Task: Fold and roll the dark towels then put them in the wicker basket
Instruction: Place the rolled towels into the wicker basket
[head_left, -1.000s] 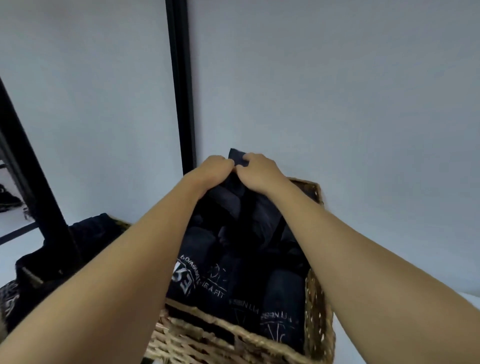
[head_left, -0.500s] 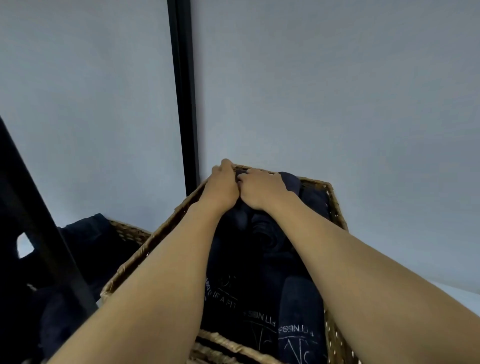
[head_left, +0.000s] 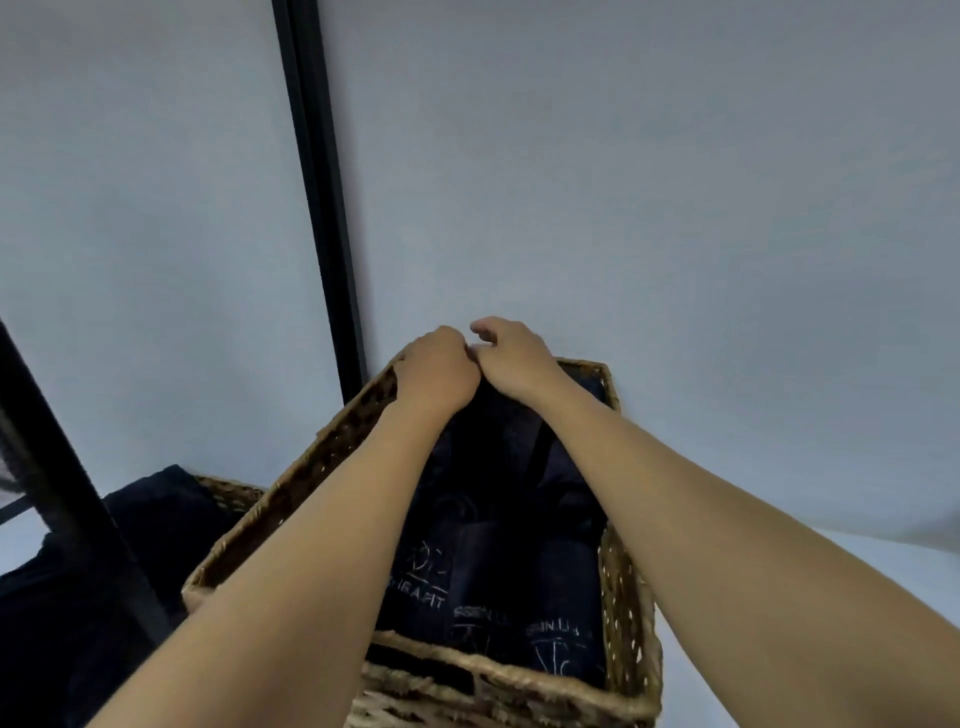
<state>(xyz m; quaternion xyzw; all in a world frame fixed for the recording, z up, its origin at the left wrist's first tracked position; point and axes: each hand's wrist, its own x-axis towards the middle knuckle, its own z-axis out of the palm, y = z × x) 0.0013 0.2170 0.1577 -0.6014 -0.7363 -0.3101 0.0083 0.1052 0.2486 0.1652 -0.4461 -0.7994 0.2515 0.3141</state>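
A wicker basket (head_left: 621, 597) stands in front of me, packed with several rolled dark towels (head_left: 498, 587) that show white print. Both my arms reach over it to its far end. My left hand (head_left: 434, 371) is a closed fist at the far left corner. My right hand (head_left: 514, 358) touches it, fingers curled, just above the far rim. A dark towel (head_left: 501, 415) runs up from the basket to under both hands, which seem to pinch its top edge. The fingertips are hidden.
A second wicker basket (head_left: 231, 488) sits lower left with dark cloth (head_left: 156, 512) heaped in and beside it. A black upright post (head_left: 322, 208) runs up the grey wall behind. A slanted black bar (head_left: 57, 457) crosses the left edge. A white surface (head_left: 883, 566) lies to the right.
Both hands have moved down and away with the towel, from above the basket to its far rim. The towel end that stuck up is now down inside.
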